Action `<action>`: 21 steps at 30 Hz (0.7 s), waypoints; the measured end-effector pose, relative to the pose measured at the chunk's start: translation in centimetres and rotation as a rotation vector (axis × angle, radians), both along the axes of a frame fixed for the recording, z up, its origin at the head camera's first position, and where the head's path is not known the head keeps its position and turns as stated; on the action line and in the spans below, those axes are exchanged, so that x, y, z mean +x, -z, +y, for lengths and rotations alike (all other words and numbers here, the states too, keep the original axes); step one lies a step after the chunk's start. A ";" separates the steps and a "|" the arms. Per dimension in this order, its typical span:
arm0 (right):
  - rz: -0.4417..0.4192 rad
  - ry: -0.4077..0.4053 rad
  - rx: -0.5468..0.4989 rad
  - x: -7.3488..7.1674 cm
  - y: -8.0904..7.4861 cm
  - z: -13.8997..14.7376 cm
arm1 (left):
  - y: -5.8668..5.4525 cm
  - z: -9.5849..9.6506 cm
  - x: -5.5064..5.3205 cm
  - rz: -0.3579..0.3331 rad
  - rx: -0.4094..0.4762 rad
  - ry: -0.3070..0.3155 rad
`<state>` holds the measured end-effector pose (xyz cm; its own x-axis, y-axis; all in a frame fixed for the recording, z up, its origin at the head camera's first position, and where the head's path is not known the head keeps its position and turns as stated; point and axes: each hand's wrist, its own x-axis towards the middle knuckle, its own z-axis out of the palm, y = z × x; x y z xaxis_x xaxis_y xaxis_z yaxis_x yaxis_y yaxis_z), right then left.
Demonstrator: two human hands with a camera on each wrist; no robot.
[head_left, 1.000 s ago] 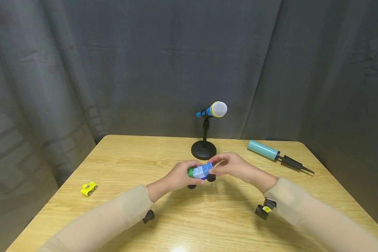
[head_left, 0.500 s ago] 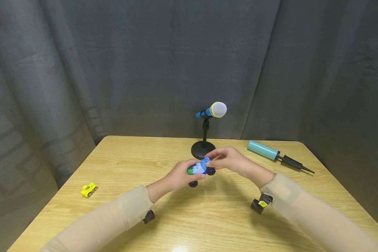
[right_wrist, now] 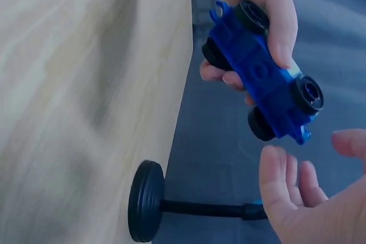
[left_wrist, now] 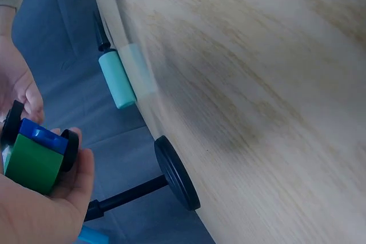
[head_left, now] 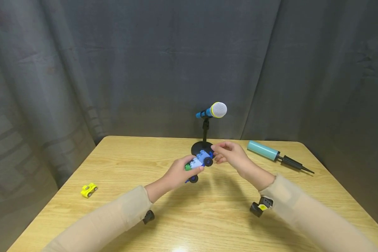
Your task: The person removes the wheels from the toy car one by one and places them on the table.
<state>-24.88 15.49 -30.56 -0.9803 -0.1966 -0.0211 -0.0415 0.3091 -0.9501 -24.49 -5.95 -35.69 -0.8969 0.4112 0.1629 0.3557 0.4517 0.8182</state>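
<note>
A toy block car (head_left: 203, 156) is held up over the table in my left hand (head_left: 177, 172), its thumb along the near side. Green, pale blue and blue bricks form its top. The right wrist view shows the underside of its blue wheeled base (right_wrist: 257, 70) with black wheels and a small hook at each end. Close to the car's far end is my right hand (head_left: 234, 157), fingers loosely bent and thumb apart. In the right wrist view a gap lies between its fingertips (right_wrist: 271, 155) and the car. The green brick (left_wrist: 33, 164) faces the left wrist camera.
Just behind the hands stands a blue toy microphone (head_left: 218, 110) on a black round-based stand (head_left: 196, 148). A teal hand pump (head_left: 263, 150) lies at the back right of the table (head_left: 138, 150). A small yellow toy car (head_left: 89, 190) sits at the left.
My right hand has let go of the blue brick end and moved slightly up and away. My left hand has tilted the car, raising its right end.
</note>
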 end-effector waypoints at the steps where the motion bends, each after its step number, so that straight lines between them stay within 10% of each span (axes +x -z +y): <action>1: -0.009 0.006 -0.028 0.2 0.0 0.0 | 0.0 0.0 0.0 0.008 0.006 -0.011; 21: -0.049 -0.059 -0.095 1.7 1.5 -1.9 | -0.2 0.4 0.2 0.022 0.053 -0.076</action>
